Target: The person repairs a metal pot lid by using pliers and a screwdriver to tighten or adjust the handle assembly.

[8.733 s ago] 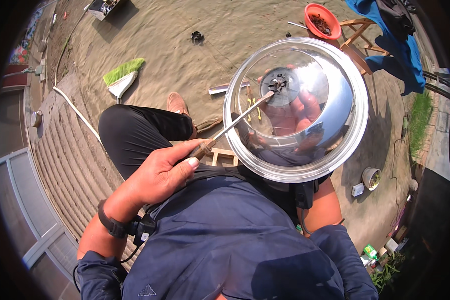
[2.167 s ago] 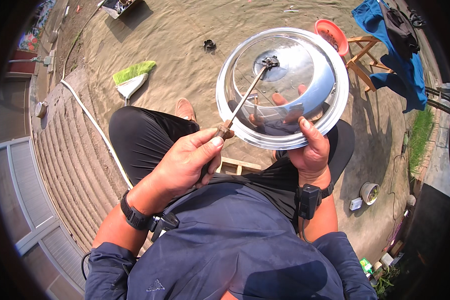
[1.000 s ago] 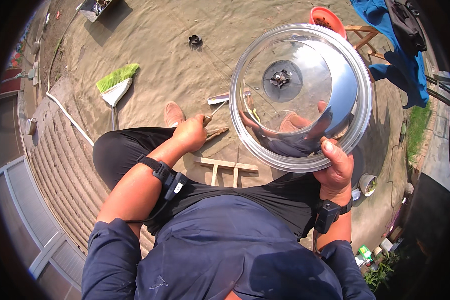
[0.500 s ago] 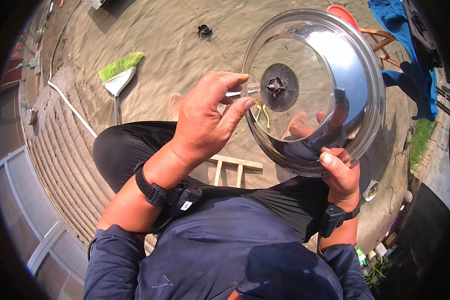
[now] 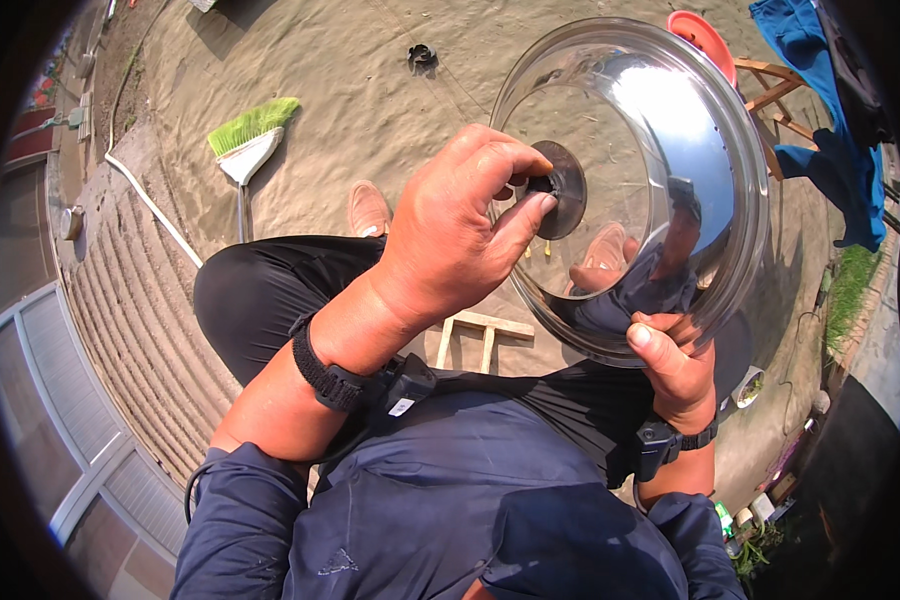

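Note:
A pot lid (image 5: pixel 715 140) with a wide shiny metal band and a clear glass middle is tilted in front of me. My right hand (image 5: pixel 678 368) grips its near right rim, thumb on top. At the centre of the glass is a dark round knob base (image 5: pixel 572 190) with a broken-looking middle. My left hand (image 5: pixel 450 225) reaches over the lid, thumb and forefinger pinched at that middle; the fingers partly hide it. Through the glass a bit of a yellow-handled tool (image 5: pixel 547 249) shows on the ground, mostly covered by my hand.
On the sandy ground lie a black broken piece (image 5: pixel 422 57) and a green-bristled broom (image 5: pixel 253 145). A wooden frame (image 5: pixel 492 325) is between my legs. At the right are a red round thing (image 5: pixel 703 38), wooden legs (image 5: pixel 775 95) and blue cloth (image 5: pixel 830 160).
My left hand has moved right, from beside the lid's left rim to the knob base, and its fingers have closed there. My right hand keeps its hold on the rim.

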`<action>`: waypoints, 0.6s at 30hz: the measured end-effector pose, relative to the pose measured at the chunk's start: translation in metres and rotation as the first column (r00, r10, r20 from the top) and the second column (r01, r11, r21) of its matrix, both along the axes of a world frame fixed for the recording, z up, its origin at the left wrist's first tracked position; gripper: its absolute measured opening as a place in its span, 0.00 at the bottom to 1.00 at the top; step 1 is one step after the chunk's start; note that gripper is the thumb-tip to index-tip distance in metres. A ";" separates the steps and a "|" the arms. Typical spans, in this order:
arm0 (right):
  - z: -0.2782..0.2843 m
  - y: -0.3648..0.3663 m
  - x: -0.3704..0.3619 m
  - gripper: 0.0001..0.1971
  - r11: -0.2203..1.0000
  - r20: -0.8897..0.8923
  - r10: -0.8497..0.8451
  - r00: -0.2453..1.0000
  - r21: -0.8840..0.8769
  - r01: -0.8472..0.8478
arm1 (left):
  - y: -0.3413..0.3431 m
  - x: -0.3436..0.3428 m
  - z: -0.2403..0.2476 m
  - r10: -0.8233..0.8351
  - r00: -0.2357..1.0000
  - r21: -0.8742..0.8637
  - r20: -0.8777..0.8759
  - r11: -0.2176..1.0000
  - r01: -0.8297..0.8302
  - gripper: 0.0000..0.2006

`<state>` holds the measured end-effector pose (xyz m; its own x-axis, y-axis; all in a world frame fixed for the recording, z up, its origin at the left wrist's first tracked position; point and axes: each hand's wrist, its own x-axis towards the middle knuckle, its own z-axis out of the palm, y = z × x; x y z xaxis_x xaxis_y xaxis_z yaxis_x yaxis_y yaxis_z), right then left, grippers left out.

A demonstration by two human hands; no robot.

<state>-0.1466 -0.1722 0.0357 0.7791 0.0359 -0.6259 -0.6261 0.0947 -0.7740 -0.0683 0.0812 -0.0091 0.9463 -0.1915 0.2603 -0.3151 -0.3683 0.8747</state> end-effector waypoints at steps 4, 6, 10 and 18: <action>-0.006 -0.010 -0.005 0.11 0.992 0.045 0.085 0.995 0.085 -0.088 | 0.005 0.001 0.001 -0.033 0.999 -0.014 -0.039 0.999 0.032 0.12; -0.005 -0.007 -0.004 0.11 0.990 0.041 0.081 0.996 0.112 -0.086 | 0.006 0.001 0.001 -0.052 0.998 -0.013 -0.043 0.999 0.052 0.12; -0.001 0.002 0.002 0.11 0.980 0.065 0.037 0.997 0.191 -0.049 | 0.008 0.002 0.001 -0.091 0.995 -0.004 -0.039 0.996 0.091 0.12; -0.013 0.008 0.009 0.16 0.879 0.308 0.461 0.833 -0.291 -0.379 | 0.008 -0.003 -0.004 -0.148 0.919 -0.272 -0.365 0.961 0.046 0.21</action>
<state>-0.1379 -0.1638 0.0225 0.8882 0.3118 -0.3375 -0.2440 -0.3023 -0.9215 -0.0709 0.0894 -0.0130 0.9628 -0.2631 -0.0616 0.0352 -0.1038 0.9940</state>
